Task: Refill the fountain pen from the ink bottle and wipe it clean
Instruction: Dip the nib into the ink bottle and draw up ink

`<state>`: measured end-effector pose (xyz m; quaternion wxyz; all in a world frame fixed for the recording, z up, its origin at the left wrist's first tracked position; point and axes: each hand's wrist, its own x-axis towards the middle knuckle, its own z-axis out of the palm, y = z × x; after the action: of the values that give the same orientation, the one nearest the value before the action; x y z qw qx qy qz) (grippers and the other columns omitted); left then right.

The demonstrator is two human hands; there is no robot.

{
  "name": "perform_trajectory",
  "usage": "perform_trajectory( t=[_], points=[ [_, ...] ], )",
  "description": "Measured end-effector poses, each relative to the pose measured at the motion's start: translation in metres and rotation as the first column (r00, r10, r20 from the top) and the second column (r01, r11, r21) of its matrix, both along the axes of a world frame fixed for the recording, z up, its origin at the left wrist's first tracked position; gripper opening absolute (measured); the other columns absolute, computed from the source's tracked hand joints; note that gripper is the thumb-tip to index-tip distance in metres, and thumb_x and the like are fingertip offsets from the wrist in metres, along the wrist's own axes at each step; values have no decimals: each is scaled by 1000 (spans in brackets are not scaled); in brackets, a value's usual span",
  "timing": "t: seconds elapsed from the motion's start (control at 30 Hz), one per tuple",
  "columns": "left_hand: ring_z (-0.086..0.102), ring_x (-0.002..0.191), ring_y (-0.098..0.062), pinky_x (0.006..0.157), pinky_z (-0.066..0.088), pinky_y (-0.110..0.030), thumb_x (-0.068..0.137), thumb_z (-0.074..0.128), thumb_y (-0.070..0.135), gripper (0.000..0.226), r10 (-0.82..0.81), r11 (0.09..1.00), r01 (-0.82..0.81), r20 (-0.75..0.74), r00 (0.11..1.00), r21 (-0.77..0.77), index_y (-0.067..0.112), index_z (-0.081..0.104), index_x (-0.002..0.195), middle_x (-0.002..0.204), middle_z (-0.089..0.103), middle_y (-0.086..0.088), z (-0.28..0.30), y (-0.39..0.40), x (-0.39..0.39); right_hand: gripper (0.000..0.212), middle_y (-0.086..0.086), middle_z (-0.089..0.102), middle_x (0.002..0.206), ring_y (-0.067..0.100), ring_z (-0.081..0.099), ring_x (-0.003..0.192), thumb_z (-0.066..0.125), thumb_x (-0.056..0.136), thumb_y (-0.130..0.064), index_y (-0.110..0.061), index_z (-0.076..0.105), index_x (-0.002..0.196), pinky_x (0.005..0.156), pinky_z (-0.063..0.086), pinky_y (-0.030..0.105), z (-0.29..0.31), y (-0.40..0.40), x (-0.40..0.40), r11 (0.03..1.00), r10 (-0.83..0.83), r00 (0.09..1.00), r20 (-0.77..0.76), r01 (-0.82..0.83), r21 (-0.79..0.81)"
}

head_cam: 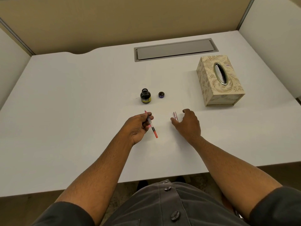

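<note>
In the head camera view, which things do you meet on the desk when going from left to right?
Left hand holding the pen → ink bottle → bottle cap → pen barrel → right hand → tissue box.

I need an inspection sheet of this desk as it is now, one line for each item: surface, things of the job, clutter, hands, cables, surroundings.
Surface: white desk, with a closed grey hatch at the far edge.
Job's things: ink bottle upright and uncapped; its cap lies apart to the right; pen without its barrel, nib pointing away; pink barrel lies on the desk; tissue box far right.
Clutter: nothing seen.
Hands: left hand holds the pen; right hand hovers beside the barrel with relaxed fingers; contact cannot be told.
Cables: nothing seen.
Surroundings: beige partition behind, white panels at the sides.
</note>
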<state>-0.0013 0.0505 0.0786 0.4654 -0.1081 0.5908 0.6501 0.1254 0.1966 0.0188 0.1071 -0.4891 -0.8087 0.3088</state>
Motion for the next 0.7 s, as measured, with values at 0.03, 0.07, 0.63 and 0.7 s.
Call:
perform_trajectory(
  t=[0.03, 0.07, 0.63, 0.7],
  points=[
    [56, 70, -11, 61, 42, -21, 98, 50, 12, 18, 0, 1000, 0, 1, 1000, 4, 7, 66, 91, 86, 68, -7, 1, 0, 0, 60, 8, 59, 120, 27, 58, 108, 66, 82, -46, -10, 51, 128, 84, 45, 35, 1, -4, 1, 999, -17, 999, -36, 18, 34],
    [56, 71, -11, 61, 42, -21, 98, 50, 12, 18, 0, 1000, 0, 1, 1000, 7, 7, 66, 91, 86, 68, -7, 1, 0, 0, 54, 8, 60, 115, 26, 59, 102, 65, 84, -45, -10, 53, 124, 81, 45, 34, 2, -8, 1, 997, -30, 996, -81, 36, 68],
    [57, 82, -13, 69, 42, -23, 99, 45, 10, 22, -80, 997, 79, -105, 991, -12, 8, 67, 96, 89, 69, -7, -1, 5, 6, 26, 14, 75, 100, 12, 60, 67, 52, 100, -17, -3, 71, 108, 59, 45, 21, 48, -51, 26, 375, 184, 919, -350, -395, -839],
    [57, 82, -12, 70, 42, -23, 99, 46, 10, 21, -92, 996, 91, -111, 990, -8, 8, 66, 96, 90, 68, -7, -2, 5, 7, 24, 14, 75, 99, 12, 60, 65, 53, 99, -17, -3, 72, 107, 58, 45, 20, 49, -51, 26, 382, 197, 917, -346, -397, -835]
  ],
)
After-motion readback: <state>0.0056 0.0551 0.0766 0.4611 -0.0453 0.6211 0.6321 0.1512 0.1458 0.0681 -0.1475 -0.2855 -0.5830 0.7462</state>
